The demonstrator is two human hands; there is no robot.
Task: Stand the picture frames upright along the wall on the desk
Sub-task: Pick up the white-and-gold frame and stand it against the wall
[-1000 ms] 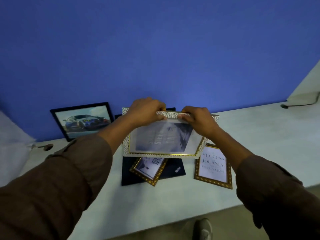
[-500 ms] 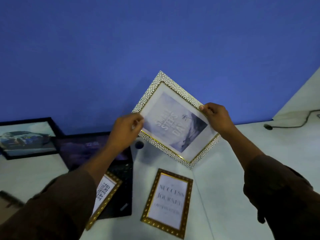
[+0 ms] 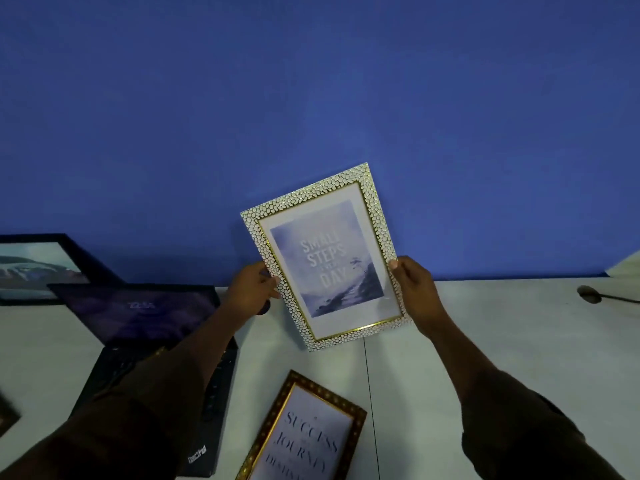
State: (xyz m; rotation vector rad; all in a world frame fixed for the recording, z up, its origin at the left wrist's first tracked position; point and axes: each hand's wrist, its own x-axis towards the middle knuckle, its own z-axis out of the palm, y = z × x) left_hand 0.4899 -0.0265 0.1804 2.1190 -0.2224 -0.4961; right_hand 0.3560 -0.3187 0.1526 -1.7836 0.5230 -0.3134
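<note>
Deep blue wall [image 3: 311,98] filling the upper view, pale white desk [image 3: 502,341] running along its base. Open black laptop [image 3: 145,327] sitting at left on the desk. Black-framed car picture [image 3: 38,268] standing upright against the wall at far left, so one frame judged done. White pebble-textured picture frame with gold inner trim [image 3: 325,254], print reading "Small Steps Every Day", being held in portrait, tilted anticlockwise, above the desk just before the wall; touching the desk or not, cannot tell. Dark gold-edged frame with "Success" text [image 3: 308,434] lying flat near the front edge, waiting. Left hand [image 3: 252,292] pinching the white frame's left edge, right hand [image 3: 415,292] clamping its right edge, thumbs on the front. Step in hand: placing this frame. Next move probably calling for squaring it, lowering the bottom edge, leaning it back on the wall.
</note>
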